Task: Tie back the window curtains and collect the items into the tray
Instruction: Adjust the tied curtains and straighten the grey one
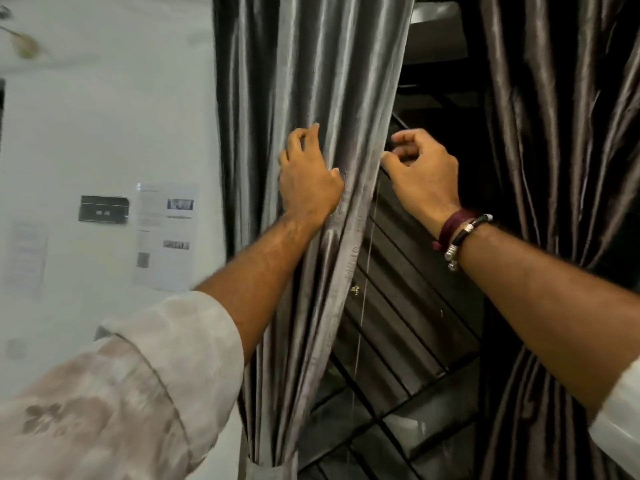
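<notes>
The grey satin left curtain (pixel 311 64) hangs in folds and is gathered low down by a fabric tie-back (pixel 273 471). My left hand (pixel 308 178) grips its folds at mid height, fingers curled into the fabric. My right hand (pixel 422 171), with bracelets on the wrist, pinches the same curtain's inner edge between thumb and curled fingers. The right curtain (pixel 554 133) hangs at the far right, drawn in at about mid height. No tray or loose items are in view.
Between the curtains is a dark window with a black metal grille (pixel 398 306) and a thin cord (pixel 363 306) hanging in front. To the left is a white wall (pixel 104 133) with papers (pixel 166 237) taped on it.
</notes>
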